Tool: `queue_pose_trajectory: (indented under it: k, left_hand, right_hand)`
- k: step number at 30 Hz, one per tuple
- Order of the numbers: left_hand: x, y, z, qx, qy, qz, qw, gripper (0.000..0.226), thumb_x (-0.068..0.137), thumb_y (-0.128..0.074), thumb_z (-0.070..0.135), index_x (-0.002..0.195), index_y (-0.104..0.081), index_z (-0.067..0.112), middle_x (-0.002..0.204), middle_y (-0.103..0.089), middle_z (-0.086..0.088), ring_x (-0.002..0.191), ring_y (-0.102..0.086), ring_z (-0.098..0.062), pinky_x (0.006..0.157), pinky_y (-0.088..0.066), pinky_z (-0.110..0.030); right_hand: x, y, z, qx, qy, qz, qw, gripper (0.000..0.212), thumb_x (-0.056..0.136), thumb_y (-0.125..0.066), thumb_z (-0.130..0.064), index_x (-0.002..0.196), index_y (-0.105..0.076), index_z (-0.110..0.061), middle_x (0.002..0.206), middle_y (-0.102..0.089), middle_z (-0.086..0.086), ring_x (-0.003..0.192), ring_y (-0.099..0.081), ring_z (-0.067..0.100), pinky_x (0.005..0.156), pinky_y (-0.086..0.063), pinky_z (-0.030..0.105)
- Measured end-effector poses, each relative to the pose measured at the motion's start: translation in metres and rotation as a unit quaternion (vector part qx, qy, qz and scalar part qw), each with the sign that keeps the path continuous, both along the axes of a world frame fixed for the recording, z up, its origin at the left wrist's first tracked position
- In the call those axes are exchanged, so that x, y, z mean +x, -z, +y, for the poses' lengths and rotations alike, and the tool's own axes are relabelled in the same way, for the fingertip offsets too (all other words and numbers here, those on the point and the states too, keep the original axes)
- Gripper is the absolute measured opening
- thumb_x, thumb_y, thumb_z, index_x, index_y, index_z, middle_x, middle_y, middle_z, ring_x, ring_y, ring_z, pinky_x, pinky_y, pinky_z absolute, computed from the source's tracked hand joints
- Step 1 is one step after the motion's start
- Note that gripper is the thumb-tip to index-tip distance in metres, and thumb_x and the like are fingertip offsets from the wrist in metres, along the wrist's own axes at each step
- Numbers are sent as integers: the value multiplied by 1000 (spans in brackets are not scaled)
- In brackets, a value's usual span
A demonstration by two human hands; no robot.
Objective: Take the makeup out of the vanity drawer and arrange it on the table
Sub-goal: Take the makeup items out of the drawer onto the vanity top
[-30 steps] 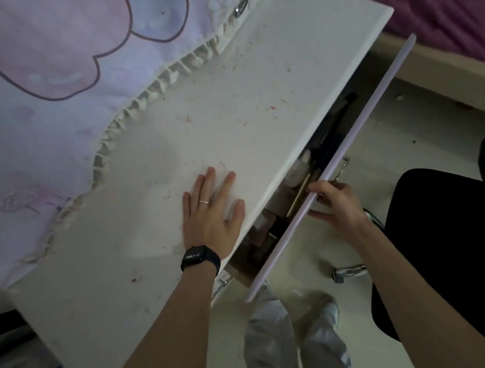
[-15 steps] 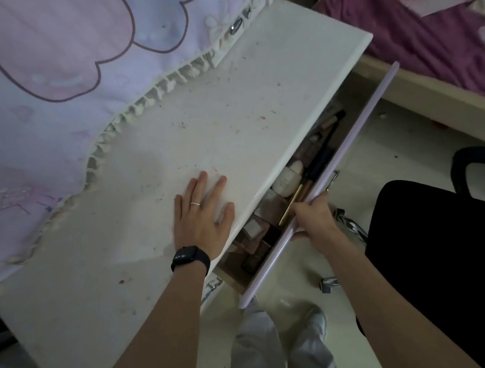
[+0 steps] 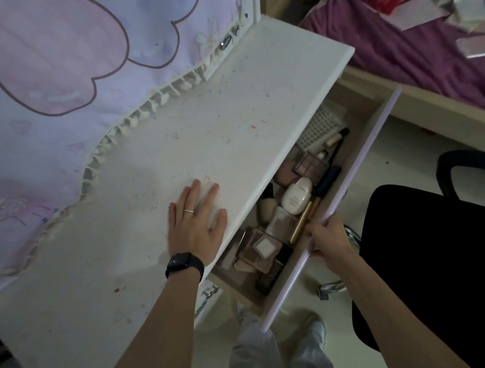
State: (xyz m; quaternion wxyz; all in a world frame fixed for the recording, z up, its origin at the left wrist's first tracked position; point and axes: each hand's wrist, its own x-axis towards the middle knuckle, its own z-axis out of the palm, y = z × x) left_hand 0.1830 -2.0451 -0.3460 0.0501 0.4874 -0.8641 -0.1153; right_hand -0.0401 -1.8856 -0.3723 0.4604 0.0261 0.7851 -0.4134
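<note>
**Drawer open, 0 items lifted**

Step in hand, as I judge it: opening. The drawer (image 3: 360, 163) stands pulled out from under the table top (image 3: 202, 129), at 3 o'clock of frame centre. My left hand (image 3: 195, 225) lies flat on the table, fingers spread, holding nothing. My right hand (image 3: 330, 240), at 4 o'clock, curls over the drawer's lilac front edge and grips it.

All the makeup sits inside the drawer:
- white bottle (image 3: 297, 197)
- eyeshadow palette (image 3: 311, 164), at the bottle's 1 o'clock
- gold pencil (image 3: 301, 222), at its 6 o'clock
- stacked compacts (image 3: 265, 247), at 7 o'clock

0 makeup items visible on the table.

Next move, my estimate: release the edge, reach in and grasp 1 item. The bottle looks easiest, lying unburied.
</note>
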Motion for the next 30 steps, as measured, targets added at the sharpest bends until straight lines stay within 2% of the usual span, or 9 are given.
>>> queue_pose_trajectory:
  k: [5,7,13,17,21,23,26,28,30]
  left_hand:
    - [-1,-1,0,-3,4,0,1000,55,96,-35,53,149,-35,43,164,-20,7,151,-16,-19,121,-15,-50]
    - [-1,-3,0,-4,7,-5,1000,55,96,-35,53,150,-36,42,164,-21,6,151,-17,-20,121,-15,-50]
    - [-3,-8,3,-26,18,-21,999,55,97,-34,51,150,-38,37,163,-24,2,149,-21,-24,120,-18,-50]
    - [-10,-12,8,-89,57,-47,993,52,100,-36,40,149,-44,23,157,-35,-12,141,-35,-37,111,-32,-59]
    - [-14,-13,21,-153,167,-46,973,48,99,-39,29,145,-49,16,152,-39,-15,136,-42,-36,108,-37,-59]
    - [-21,-11,35,-164,262,-88,947,53,90,-54,31,139,-51,14,150,-40,-14,134,-42,-33,109,-34,-55]
    - [-39,-1,67,-67,381,-198,901,63,74,-70,25,135,-53,16,145,-44,-11,128,-45,-32,107,-37,-49]
    - [-51,11,87,3,342,-260,903,69,82,-65,20,146,-38,16,151,-38,-12,132,-42,-33,109,-38,-46]
    - [-59,21,96,34,244,-295,923,73,92,-57,21,154,-19,14,158,-25,-14,139,-34,-34,111,-37,-42]
  right_hand:
    - [-5,12,14,1,6,-10,1000,25,84,-61,1,95,-42,-11,66,-53,11,39,-54,11,43,-51,30]
    - [-6,16,16,-4,5,-12,1000,25,84,-61,2,94,-42,-11,62,-52,10,37,-52,10,46,-52,31]
    - [-7,23,21,-20,10,-30,999,25,85,-62,1,97,-43,-11,78,-53,11,58,-56,18,54,-54,37]
    - [-7,24,21,-22,-7,-27,999,26,86,-62,-2,101,-45,-13,76,-59,9,57,-60,17,56,-57,38]
    - [-11,20,24,-19,-52,-24,998,43,86,-67,-11,123,-43,-14,85,-62,8,67,-67,21,49,-55,31]
    - [-14,15,27,-10,-77,-25,997,44,88,-71,-23,121,-43,-16,88,-64,7,72,-69,21,52,-60,35]
    - [-14,7,31,15,-135,20,991,46,90,-69,-44,115,-43,-15,88,-67,3,81,-71,23,71,-61,41]
    - [-9,4,38,13,-159,78,984,46,90,-68,-46,114,-42,-17,97,-62,-2,87,-65,20,75,-51,35]
    - [1,1,48,2,-161,123,979,44,90,-69,-43,112,-38,-21,110,-50,-3,86,-55,12,78,-42,32]
